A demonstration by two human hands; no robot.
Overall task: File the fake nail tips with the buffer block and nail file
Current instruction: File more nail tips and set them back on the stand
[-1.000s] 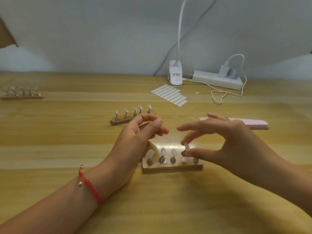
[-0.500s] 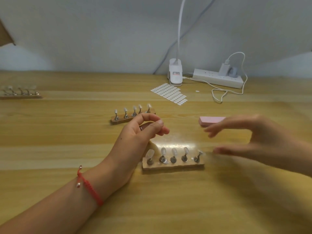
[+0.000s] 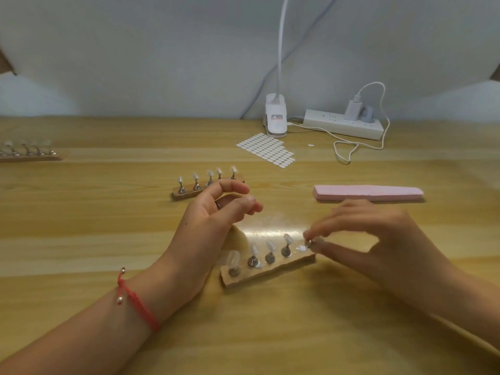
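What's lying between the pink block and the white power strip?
A loop of white cable on otherwise bare table, per the head view.

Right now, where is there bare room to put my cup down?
Bare wood: between far-left stand and middle stand; the near edge below front stand. Crowded: at that stand, where right grip pinches its end peg, left grip alongside.

Pink buffer block (image 3: pixel 368 192) lies flat — clear nail tips (image 3: pixel 270 246) stand upright.
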